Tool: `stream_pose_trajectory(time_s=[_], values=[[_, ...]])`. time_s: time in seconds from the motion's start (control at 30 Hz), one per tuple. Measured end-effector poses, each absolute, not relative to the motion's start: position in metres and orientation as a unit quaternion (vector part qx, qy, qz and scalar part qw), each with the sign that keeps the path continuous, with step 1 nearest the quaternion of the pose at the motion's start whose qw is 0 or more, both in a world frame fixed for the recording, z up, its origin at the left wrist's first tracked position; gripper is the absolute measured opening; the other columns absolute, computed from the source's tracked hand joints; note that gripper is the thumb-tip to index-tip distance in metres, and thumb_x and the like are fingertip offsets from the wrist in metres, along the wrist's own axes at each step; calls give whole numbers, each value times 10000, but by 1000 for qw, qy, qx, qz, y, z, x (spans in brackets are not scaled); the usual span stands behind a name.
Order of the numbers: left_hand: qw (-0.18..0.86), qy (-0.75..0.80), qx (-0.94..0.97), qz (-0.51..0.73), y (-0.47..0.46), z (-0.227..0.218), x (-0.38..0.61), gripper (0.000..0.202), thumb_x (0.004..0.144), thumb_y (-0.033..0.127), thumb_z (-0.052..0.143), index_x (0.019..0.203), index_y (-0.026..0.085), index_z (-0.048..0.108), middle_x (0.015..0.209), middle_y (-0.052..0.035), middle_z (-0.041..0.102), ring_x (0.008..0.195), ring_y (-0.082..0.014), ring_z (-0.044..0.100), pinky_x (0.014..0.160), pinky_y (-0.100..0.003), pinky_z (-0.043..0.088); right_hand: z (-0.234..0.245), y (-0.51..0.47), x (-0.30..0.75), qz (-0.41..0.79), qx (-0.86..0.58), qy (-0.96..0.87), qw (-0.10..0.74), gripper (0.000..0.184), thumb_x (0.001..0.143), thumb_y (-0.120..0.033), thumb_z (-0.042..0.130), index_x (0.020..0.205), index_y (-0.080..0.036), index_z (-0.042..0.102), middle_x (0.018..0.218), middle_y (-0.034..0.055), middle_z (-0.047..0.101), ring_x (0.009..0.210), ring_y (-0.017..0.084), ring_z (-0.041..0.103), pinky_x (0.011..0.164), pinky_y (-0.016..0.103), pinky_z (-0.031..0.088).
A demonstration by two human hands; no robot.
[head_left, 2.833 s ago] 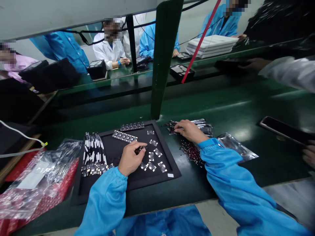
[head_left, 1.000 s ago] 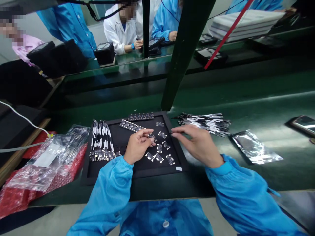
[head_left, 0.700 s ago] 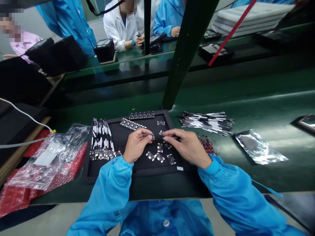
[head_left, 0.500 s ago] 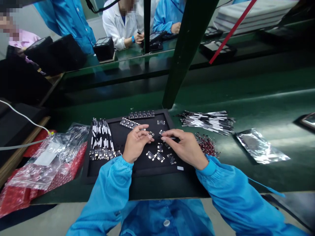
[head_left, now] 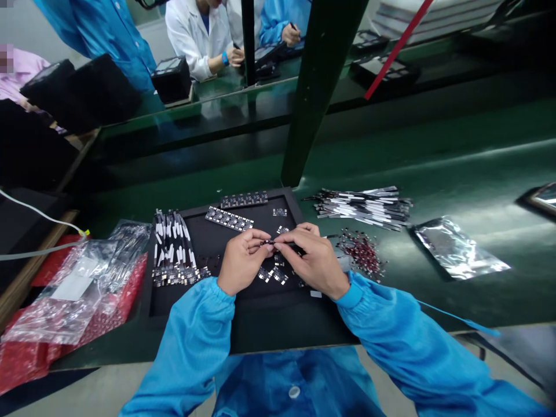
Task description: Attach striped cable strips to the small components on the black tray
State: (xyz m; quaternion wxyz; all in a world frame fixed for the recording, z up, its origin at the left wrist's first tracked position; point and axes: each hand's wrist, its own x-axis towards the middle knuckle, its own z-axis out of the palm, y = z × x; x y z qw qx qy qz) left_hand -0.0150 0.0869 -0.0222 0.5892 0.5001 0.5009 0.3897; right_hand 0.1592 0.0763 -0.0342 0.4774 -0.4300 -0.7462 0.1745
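My left hand (head_left: 244, 260) pinches a small circuit board (head_left: 269, 242) between thumb and fingers, its surface largely covered by the fingertips. Meeting it there, my right hand (head_left: 313, 259) is closed in a pinch on what looks like a ribbon cable. A pale strip (head_left: 344, 264) of it shows beyond the palm. Both hands are over a black tray (head_left: 204, 301). Loose circuit boards (head_left: 278, 275) lie beneath them, partly hidden. Boards with black-and-white cables (head_left: 174, 243) attached fill the tray's left side. Two panels of joined boards (head_left: 229, 219) lie toward its back.
Right of the tray are loose ribbon cables (head_left: 362, 207), a heap of small red-and-black parts (head_left: 362, 255) and a silver bag (head_left: 458, 246). Plastic bags (head_left: 82, 289) and red bubble wrap (head_left: 130, 295) lie left. A green post (head_left: 306, 116) rises behind. Co-workers sit across the bench.
My right hand has moved left, and its fingertips now meet those of my left hand at the board. The pale strip has appeared beside my right palm. The view has shifted slightly.
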Motion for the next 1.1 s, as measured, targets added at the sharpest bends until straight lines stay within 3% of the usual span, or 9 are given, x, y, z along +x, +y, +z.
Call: stream_pose_trajectory(time_s=[1.1], values=[[416,491,659,389,81,-20,-15,110,894,258,663,914,174,731,839,-35,749,771,-164,712,720,-245,559,-30,73,164,132,-426,-761,471,103,940,-165,620,898,-227,691,800,11,758,689,162,666,950,441,424]])
